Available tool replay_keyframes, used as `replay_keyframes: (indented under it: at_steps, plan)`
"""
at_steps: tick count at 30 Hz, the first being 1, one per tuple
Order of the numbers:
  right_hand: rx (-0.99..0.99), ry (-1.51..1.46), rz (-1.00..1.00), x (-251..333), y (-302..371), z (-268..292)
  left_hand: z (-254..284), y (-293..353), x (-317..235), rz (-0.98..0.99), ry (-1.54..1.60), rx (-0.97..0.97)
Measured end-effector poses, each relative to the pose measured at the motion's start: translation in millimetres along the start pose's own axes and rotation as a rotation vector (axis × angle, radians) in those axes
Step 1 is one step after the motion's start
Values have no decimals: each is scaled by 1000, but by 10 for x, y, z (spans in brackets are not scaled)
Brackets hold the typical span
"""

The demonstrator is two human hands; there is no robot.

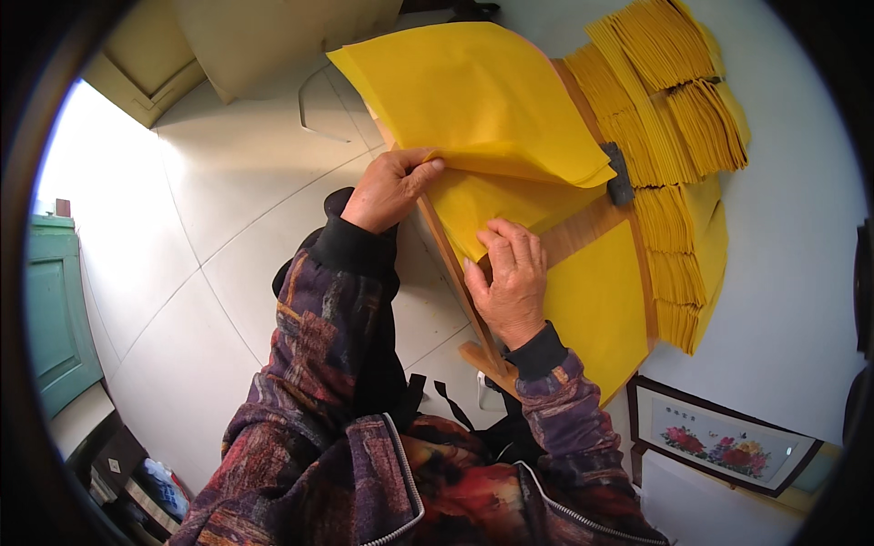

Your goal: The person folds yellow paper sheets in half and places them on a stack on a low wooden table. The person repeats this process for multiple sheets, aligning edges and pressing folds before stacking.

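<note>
A stack of yellow paper-like sheets (pixel 473 86) lies over a narrow wooden board, its near part lifted and curling. My left hand (pixel 391 187) pinches the raised edge of the upper layer between thumb and fingers. Below that gap, my right hand (pixel 512 278) has its fingers bent over the lower layer, the thumb beside its near left corner. Part of that corner is hidden under the fingers. Past a bare strip of the wooden board (pixel 587 232), another yellow sheet (pixel 596 314) lies flat to the right of my right hand. A dark block (pixel 619 173) sits at the board's right side.
Several bundles of folded yellow pieces (pixel 669 136) are heaped on the right, beyond the board's edge. A framed flower picture (pixel 728 437) stands at the lower right. Pale floor tiles (pixel 209 273) spread to the left, with a green cabinet door (pixel 64 309) at the far left.
</note>
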State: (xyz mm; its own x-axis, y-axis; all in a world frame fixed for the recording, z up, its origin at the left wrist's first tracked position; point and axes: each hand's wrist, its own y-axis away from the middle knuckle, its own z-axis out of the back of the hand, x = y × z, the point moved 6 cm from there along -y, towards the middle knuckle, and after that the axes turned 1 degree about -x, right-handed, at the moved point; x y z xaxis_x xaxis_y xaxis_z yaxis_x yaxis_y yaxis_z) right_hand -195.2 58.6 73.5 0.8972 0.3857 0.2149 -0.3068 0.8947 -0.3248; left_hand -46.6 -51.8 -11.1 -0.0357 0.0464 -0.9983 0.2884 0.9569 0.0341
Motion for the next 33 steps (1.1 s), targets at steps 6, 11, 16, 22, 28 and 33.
replay_keyframes:
  at_steps: [6, 11, 16, 22, 28, 33]
  plan:
    - [9, -65, -1, -68, 86, 91, -52, 84, -16, 15, -3, 80]
    - [58, -188, 1, -164, 47, 163, -91, 91, 50, 32, 183, 118]
    - [97, -260, -70, -219, -2, 174, -84, 77, 57, 63, 203, 122]
    - [127, -482, -258, -280, -13, 131, -91, 82, 22, 77, 256, 127]
    - [221, -457, -304, -303, -33, 80, -87, 75, 19, 64, 208, 141]
    - [218, -444, -257, -278, -25, 116, -89, 56, 55, 62, 218, 148]
